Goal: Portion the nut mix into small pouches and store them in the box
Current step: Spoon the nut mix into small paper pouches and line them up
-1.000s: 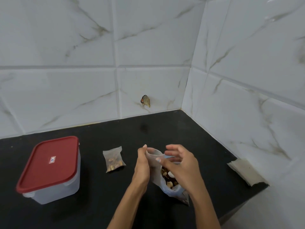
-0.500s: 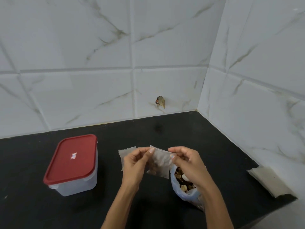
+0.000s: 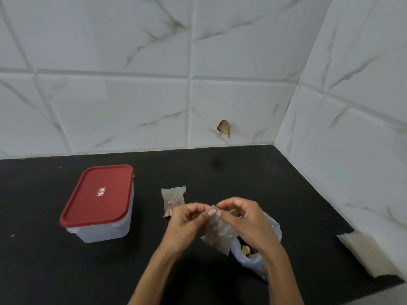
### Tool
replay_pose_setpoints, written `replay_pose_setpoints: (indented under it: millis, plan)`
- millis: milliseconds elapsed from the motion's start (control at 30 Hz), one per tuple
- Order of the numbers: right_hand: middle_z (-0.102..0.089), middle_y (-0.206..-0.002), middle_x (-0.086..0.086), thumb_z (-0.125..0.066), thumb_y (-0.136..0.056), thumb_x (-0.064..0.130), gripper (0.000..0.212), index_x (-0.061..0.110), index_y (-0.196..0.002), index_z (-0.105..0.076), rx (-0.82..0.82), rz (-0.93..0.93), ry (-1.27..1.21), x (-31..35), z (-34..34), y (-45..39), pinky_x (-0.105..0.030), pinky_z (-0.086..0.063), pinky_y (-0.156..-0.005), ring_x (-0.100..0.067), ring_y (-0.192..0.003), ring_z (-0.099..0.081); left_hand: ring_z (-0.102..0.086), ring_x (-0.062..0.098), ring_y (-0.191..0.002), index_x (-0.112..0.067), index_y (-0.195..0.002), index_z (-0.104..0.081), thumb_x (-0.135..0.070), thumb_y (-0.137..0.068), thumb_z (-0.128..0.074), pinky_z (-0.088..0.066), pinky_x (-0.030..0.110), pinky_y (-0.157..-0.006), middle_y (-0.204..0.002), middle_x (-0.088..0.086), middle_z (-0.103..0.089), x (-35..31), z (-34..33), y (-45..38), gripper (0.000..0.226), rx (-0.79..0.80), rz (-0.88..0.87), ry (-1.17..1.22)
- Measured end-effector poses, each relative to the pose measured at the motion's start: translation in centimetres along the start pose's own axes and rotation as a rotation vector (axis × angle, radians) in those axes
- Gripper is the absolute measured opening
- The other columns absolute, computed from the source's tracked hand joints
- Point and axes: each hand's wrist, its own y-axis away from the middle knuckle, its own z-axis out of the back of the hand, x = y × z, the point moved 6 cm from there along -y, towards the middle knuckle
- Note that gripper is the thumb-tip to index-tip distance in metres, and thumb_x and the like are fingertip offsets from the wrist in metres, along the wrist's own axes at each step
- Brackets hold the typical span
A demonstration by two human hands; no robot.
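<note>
Above the table's right half, my left hand (image 3: 187, 219) and right hand (image 3: 242, 216) pinch the light, limp small pouch (image 3: 220, 234) by its top seam, probably the surest hold.

Black countertop (image 3: 242, 172), set into a corner of white marbled tile. Left of the grip and well apart from it, a clear plastic box (image 3: 103, 225) with a red lid (image 3: 98, 194), closed, standing upright on the counter. Just beyond the grip and slightly left, a small filled pouch (image 3: 172, 200) lying flat. Directly under and right of the grip, an open plastic bag of nut mix (image 3: 253, 254), resting on the surface. Far right, at the counter's edge, a stack of flat pale pouches (image 3: 370, 252).
</note>
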Motion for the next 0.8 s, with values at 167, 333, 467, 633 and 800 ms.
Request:
replay_pose_setpoints:
  millis: [167, 333, 467, 633, 800]
  plan:
    - [-0.073, -0.083, 0.002, -0.071, -0.081, 0.02, 0.007, 0.02, -0.088, -0.073, 0.04, -0.032, -0.001, -0.9, -0.1, 0.2, -0.02, -0.053, -0.068, -0.006, -0.077, -0.067, -0.071, 0.018, -0.085, -0.009, -0.092, -0.074, -0.009, -0.088, -0.062, -0.056, 0.026, -0.074, -0.086, 0.007, -0.075, 0.0, -0.3, 0.3, 0.012, 0.034, -0.035, -0.111]
    - [-0.073, -0.077, 0.001, -0.073, -0.079, 0.018, 0.001, 0.019, -0.08, -0.074, -0.023, -0.007, -0.017, -1.3, 0.3, 0.1, -0.025, -0.056, -0.07, -0.01, -0.076, -0.069, -0.069, 0.008, -0.083, -0.011, -0.09, -0.072, -0.013, -0.088, -0.065, -0.054, 0.019, -0.066, -0.085, -0.002, -0.073, -0.4, -0.6, 0.3, 0.007, -0.032, -0.1, -0.251]
    - [-0.072, -0.075, 0.002, -0.073, -0.08, 0.022, 0.004, 0.019, -0.077, -0.073, -0.042, 0.024, 0.008, -1.0, 0.2, 0.0, -0.018, -0.051, -0.065, -0.005, -0.074, -0.067, -0.068, 0.007, -0.08, -0.016, -0.086, -0.068, -0.013, -0.09, -0.063, -0.057, 0.023, -0.065, -0.082, -0.007, -0.07, -0.8, -0.8, 0.1, 0.007, -0.059, -0.153, -0.328]
    - [-0.072, -0.08, 0.006, -0.071, -0.082, 0.027, 0.006, 0.022, -0.081, -0.072, -0.031, 0.047, 0.041, -1.2, -0.2, 0.2, -0.022, -0.052, -0.075, -0.004, -0.079, -0.066, -0.067, 0.007, -0.08, -0.016, -0.086, -0.066, -0.009, -0.091, -0.061, -0.055, 0.022, -0.068, -0.082, -0.009, -0.069, -0.7, -0.9, 0.4, 0.01, -0.074, -0.186, -0.331]
    - [-0.071, -0.082, 0.004, -0.071, -0.082, 0.023, 0.003, 0.021, -0.084, -0.072, -0.015, 0.034, 0.007, -1.5, 0.0, 0.7, -0.027, -0.054, -0.076, -0.007, -0.081, -0.066, -0.067, 0.01, -0.083, -0.016, -0.089, -0.066, -0.011, -0.091, -0.06, -0.057, 0.026, -0.07, -0.084, -0.006, -0.07, -0.5, -0.4, 0.5, 0.008, -0.06, -0.156, -0.294]
